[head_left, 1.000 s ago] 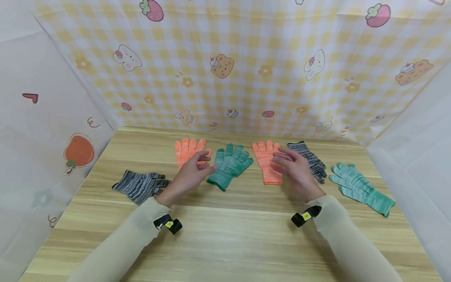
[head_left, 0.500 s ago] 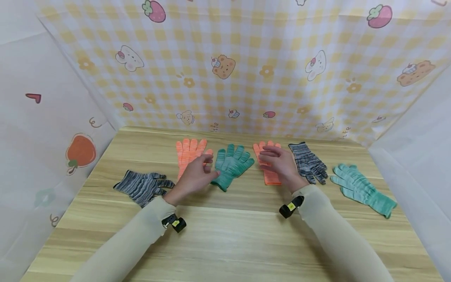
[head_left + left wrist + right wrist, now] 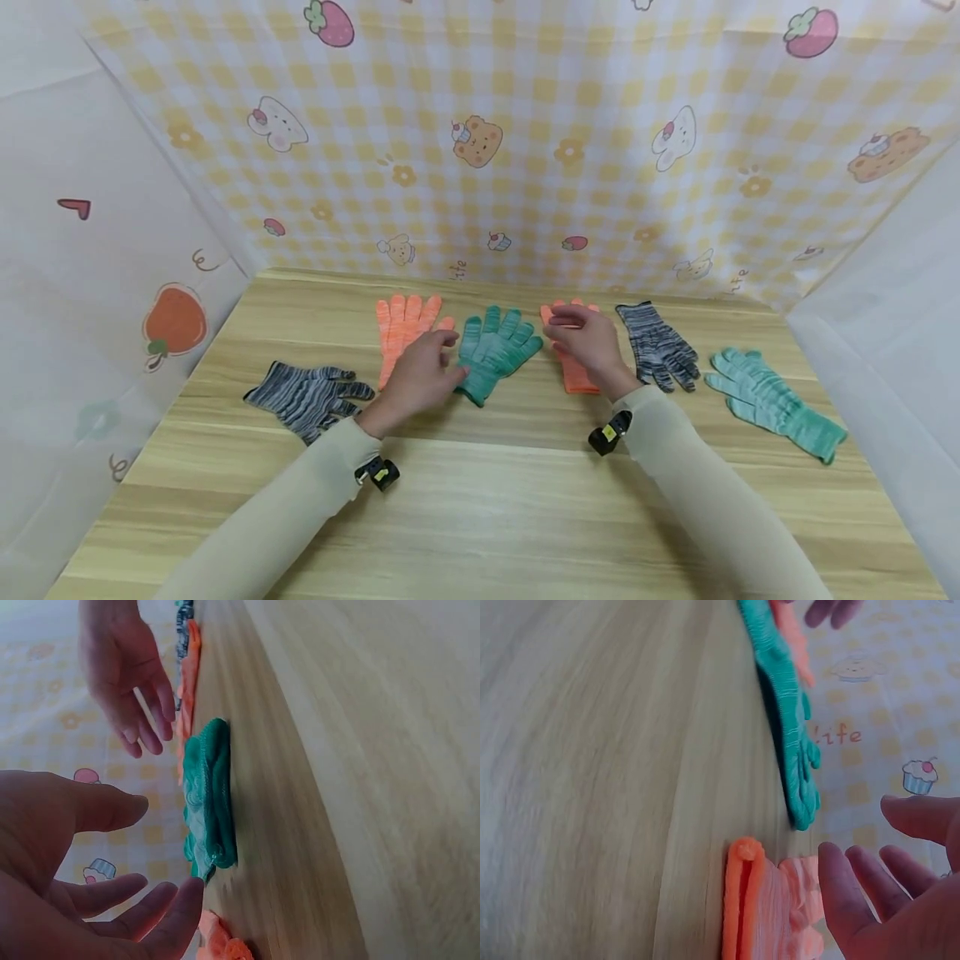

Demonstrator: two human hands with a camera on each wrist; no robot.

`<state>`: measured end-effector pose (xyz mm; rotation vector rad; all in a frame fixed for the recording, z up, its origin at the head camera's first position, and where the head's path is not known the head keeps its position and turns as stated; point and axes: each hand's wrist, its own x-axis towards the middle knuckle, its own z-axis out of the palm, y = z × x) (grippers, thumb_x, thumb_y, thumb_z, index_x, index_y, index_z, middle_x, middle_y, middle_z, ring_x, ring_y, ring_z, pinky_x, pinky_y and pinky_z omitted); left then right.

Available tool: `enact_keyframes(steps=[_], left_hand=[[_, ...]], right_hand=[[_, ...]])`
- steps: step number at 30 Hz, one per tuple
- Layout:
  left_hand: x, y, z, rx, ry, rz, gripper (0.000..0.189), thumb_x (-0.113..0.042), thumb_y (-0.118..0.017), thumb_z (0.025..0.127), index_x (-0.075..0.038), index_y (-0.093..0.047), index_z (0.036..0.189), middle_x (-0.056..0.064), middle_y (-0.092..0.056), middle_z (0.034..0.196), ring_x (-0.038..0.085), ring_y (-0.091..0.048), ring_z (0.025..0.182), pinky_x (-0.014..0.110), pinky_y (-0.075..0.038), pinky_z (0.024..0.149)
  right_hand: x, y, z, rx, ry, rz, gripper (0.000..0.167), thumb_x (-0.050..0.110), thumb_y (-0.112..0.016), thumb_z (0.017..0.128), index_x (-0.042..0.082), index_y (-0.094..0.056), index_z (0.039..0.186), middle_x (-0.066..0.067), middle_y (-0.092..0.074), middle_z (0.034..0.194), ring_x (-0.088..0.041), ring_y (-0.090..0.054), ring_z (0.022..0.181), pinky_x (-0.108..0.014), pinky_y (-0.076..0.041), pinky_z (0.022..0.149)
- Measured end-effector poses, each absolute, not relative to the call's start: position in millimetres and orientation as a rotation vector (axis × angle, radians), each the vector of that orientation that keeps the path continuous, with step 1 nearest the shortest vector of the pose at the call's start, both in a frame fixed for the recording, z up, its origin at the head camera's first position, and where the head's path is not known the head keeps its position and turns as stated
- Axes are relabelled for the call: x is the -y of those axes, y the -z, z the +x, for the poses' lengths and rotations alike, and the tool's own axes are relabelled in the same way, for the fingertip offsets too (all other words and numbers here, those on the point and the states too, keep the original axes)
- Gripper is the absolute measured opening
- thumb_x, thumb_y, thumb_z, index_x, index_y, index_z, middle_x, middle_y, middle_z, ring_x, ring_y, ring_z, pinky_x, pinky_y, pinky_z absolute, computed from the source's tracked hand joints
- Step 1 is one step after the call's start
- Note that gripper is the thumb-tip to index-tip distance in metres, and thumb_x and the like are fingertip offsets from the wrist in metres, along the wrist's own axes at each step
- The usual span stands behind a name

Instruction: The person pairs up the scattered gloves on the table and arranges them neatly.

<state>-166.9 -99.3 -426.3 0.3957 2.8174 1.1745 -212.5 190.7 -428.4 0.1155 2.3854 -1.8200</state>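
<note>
My left hand (image 3: 420, 371) is held over the table between the left orange glove (image 3: 400, 321) and the dark green glove (image 3: 495, 346). Its thumb and fingers are apart in the left wrist view, with nothing between them. My right hand (image 3: 591, 340) hovers over the right orange glove (image 3: 581, 379), hiding part of it; its fingers are loosely bent and hold nothing. In the right wrist view, this orange glove's cuff (image 3: 742, 900) lies beside the fingers. The dark green glove lies flat between both hands, fingers pointing away, its cuff (image 3: 219, 791) facing the left wrist camera.
A grey-black striped glove (image 3: 300, 396) lies left of my left forearm. Another grey-black glove (image 3: 656, 346) and a light green glove (image 3: 776, 404) lie to the right. Behind the wooden table (image 3: 480, 517) hangs a yellow checked cloth (image 3: 525, 200); white sheets flank it.
My right hand has moved left, from the right edge of the orange glove to over it. My left hand has shifted slightly right and nearer me. The gloves stay in place.
</note>
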Motion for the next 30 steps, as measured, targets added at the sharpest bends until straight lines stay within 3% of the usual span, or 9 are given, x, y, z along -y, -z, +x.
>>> enact_keyframes(steps=[4, 17, 21, 26, 30], left_hand=[[97.1, 424.6, -166.4, -2.865, -1.104, 0.407, 0.058, -0.017, -0.081, 0.100, 0.006, -0.061, 0.149, 0.021, -0.067, 0.130, 0.030, -0.064, 0.098, 0.052, -0.054, 0.083], [94.2, 427.7, -169.0, -2.891, -0.969, 0.448, 0.056, -0.017, -0.082, 0.100, 0.007, -0.063, 0.147, 0.024, -0.064, 0.139, 0.030, -0.064, 0.095, 0.055, -0.056, 0.086], [93.5, 428.1, -168.7, -2.888, -0.947, 0.454, 0.055, -0.017, -0.082, 0.100, 0.008, -0.063, 0.145, 0.025, -0.063, 0.144, 0.030, -0.065, 0.095, 0.054, -0.058, 0.085], [92.2, 427.9, -167.7, -2.891, -0.931, 0.456, 0.054, -0.016, -0.082, 0.100, 0.009, -0.064, 0.143, 0.026, -0.064, 0.143, 0.035, -0.067, 0.109, 0.058, -0.058, 0.091], [91.2, 427.9, -167.7, -2.889, -0.919, 0.432, 0.055, -0.016, -0.084, 0.099, 0.009, -0.063, 0.144, 0.027, -0.064, 0.141, 0.037, -0.067, 0.110, 0.059, -0.058, 0.093]], right_hand=[[-186.2, 429.7, -214.6, -2.538, 1.703, -0.001, 0.047, 0.008, -0.075, 0.105, -0.004, -0.064, 0.149, -0.026, -0.069, 0.139, -0.041, -0.068, 0.127, -0.046, -0.063, 0.096], [-170.1, 431.9, -226.4, -2.684, 1.447, -0.016, 0.045, 0.009, -0.076, 0.103, -0.002, -0.068, 0.146, -0.022, -0.075, 0.128, -0.038, -0.076, 0.110, -0.042, -0.065, 0.082], [-163.2, 431.2, -228.8, -2.782, 1.288, -0.002, 0.043, 0.012, -0.078, 0.102, -0.001, -0.071, 0.142, -0.019, -0.078, 0.124, -0.035, -0.076, 0.106, -0.045, -0.063, 0.086], [-157.6, 433.3, -233.4, -2.849, 1.161, 0.021, 0.043, 0.015, -0.080, 0.100, -0.001, -0.072, 0.139, -0.017, -0.078, 0.122, -0.034, -0.074, 0.110, -0.049, -0.059, 0.096], [-155.2, 436.0, -237.7, -2.853, 1.104, 0.044, 0.044, 0.018, -0.081, 0.100, -0.001, -0.072, 0.139, -0.016, -0.077, 0.122, -0.033, -0.072, 0.110, -0.048, -0.058, 0.096]])
